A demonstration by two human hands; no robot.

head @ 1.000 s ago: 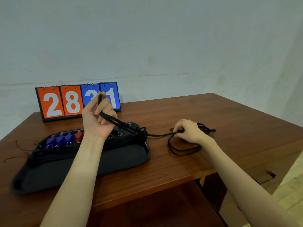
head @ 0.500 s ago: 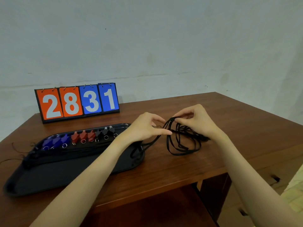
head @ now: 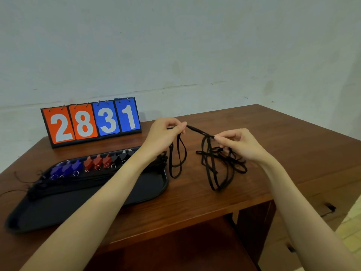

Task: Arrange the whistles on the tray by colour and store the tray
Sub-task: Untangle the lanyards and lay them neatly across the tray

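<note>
Since 0.5 s ago my hands have drawn apart: left hand (head: 163, 133) and right hand (head: 237, 142) each pinch the black lanyards (head: 212, 165), taut between them; tray (head: 58, 208) left of both.

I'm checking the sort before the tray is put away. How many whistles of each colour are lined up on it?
Blue whistles: 3
Red whistles: 3
Black whistles: 3 visible; the left forearm may hide more
Total on the black tray: 9 visible
</note>
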